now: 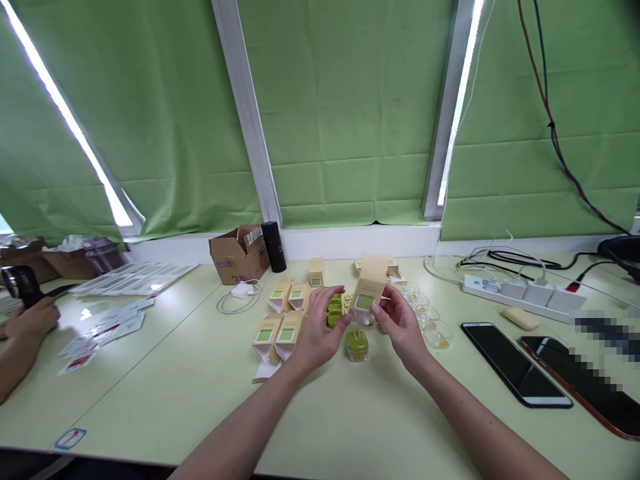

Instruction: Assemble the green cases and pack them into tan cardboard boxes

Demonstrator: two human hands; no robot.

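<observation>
My right hand (401,328) grips a small beige carton (369,287) with a green square on its front, thumb on the near side. My left hand (323,330) is curved, thumb and fingers apart, beside several green square pieces (335,310); its palm side is hidden. Below the carton, between both hands, a clear square jar with a green top (357,345) rests on the table. Left of my left hand are several similar cartons (290,328), some with flaps open. Clear cups with yellow centres (439,335) lie to the right of my right hand.
A brown cardboard box (240,255) and black cylinder (273,247) stand behind. A white charger (243,290) lies nearby. At right are a phone (515,363), another phone (585,383) and a power strip (523,297). Another person's hand (37,320) holds a dark object at far left.
</observation>
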